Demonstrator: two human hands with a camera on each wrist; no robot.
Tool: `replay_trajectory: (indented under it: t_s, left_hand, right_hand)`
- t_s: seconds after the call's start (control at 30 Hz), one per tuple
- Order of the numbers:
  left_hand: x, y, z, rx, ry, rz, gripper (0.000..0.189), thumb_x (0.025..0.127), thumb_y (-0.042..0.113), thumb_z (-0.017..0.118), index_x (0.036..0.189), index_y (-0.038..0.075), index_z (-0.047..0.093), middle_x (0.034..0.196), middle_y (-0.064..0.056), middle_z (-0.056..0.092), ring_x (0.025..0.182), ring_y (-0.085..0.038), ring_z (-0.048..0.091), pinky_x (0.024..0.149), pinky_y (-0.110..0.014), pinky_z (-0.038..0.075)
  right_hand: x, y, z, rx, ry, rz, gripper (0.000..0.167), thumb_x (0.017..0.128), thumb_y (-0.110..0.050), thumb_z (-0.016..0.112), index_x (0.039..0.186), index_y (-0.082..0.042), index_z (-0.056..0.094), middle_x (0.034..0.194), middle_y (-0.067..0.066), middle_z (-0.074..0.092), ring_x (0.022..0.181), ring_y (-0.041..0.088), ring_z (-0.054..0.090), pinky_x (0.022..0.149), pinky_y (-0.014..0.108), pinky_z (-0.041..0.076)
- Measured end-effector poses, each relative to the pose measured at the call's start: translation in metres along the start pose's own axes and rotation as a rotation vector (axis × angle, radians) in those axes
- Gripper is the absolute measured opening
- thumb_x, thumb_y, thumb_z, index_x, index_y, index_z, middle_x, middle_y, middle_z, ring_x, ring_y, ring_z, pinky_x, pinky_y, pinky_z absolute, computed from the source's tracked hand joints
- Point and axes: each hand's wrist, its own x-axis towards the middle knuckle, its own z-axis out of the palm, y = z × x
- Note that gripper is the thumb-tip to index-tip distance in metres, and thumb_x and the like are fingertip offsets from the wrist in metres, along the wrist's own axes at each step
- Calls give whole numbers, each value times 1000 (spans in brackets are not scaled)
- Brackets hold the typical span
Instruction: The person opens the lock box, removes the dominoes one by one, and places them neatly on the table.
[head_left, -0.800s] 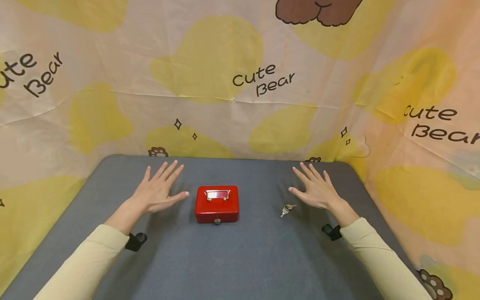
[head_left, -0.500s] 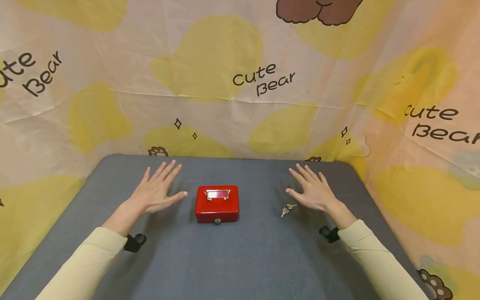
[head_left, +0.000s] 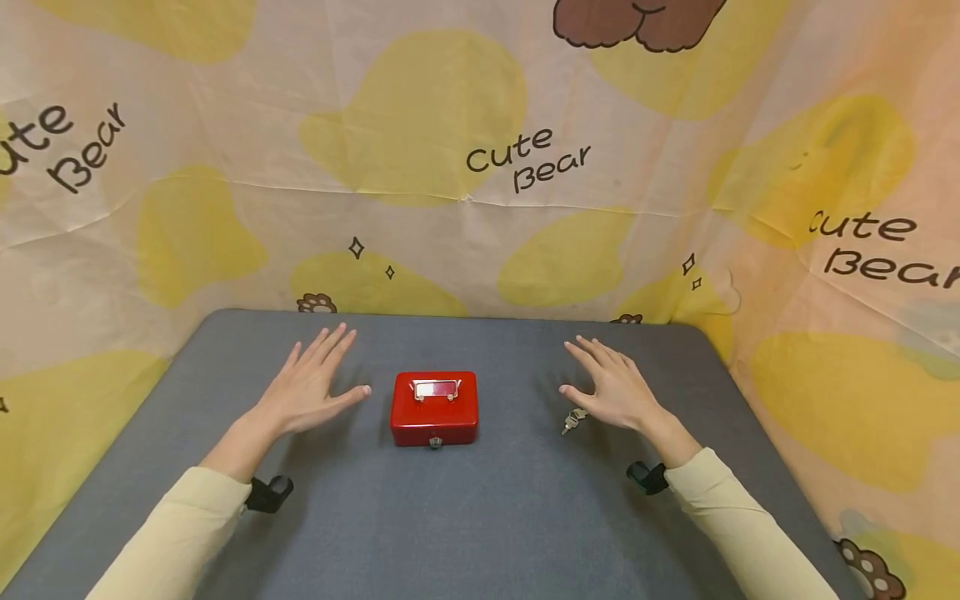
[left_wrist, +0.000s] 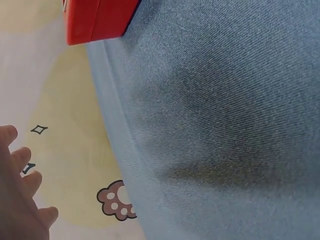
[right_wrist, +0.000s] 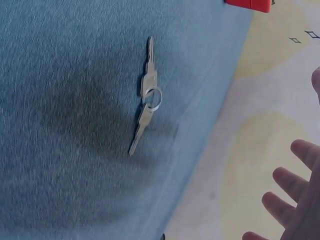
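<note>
From where I stand, the glossy red rectangular box (head_left: 433, 408) sits near the middle of the counter (head_left: 487, 525), which is covered in a grey-blue woven cloth, its far corners rounded. The box's lid is down, a shiny silver handle (head_left: 436, 390) lies flat on top, and a round silver lock (head_left: 435, 442) shows on the side facing the person. To the left of the box the person's left hand (head_left: 303, 396) hangs in the air over the cloth, fingers spread wide and straight, its thumb pointing toward the box but apart from it. On the other side the right hand (head_left: 618, 392) hovers with fingers extended and thumb held wide, palm down. Just below that thumb, resting on the cloth, are two flat silver metal keys (right_wrist: 149, 84) joined by a thin round ring (right_wrist: 159, 100); they point in nearly opposite directions, and from the head view the hand hides part of them. Both arms wear cream sleeves (head_left: 168, 533), with a black wrist mount (head_left: 270, 494) under each cuff. Behind everything hangs a pale pink fabric backdrop (head_left: 420, 233) with yellow patches, brown paw prints and black "cute Bear" lettering.
</note>
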Motion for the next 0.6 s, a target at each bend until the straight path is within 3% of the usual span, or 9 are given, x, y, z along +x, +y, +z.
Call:
replay_trajectory:
  t_s: [0.27, 0.6]
  left_hand:
    - [-4, -3, 6, -83, 44, 1, 91, 82, 61, 52, 149, 13, 13, 154, -12, 14, 139, -37, 13, 108, -60, 9]
    - [-7, -3, 18, -204, 68, -12, 92, 81, 54, 59, 149, 16, 10, 154, -11, 14, 139, -36, 12, 108, -60, 11]
  right_hand:
    - [0, -9, 8, 44, 28, -33, 70, 85, -52, 55, 144, -19, 33, 146, 9, 34, 132, 34, 33, 98, 60, 32]
    - [0, -22, 20, 132, 6, -53, 69, 86, -50, 55, 144, -18, 33, 147, 8, 33, 127, 35, 40, 95, 58, 37]
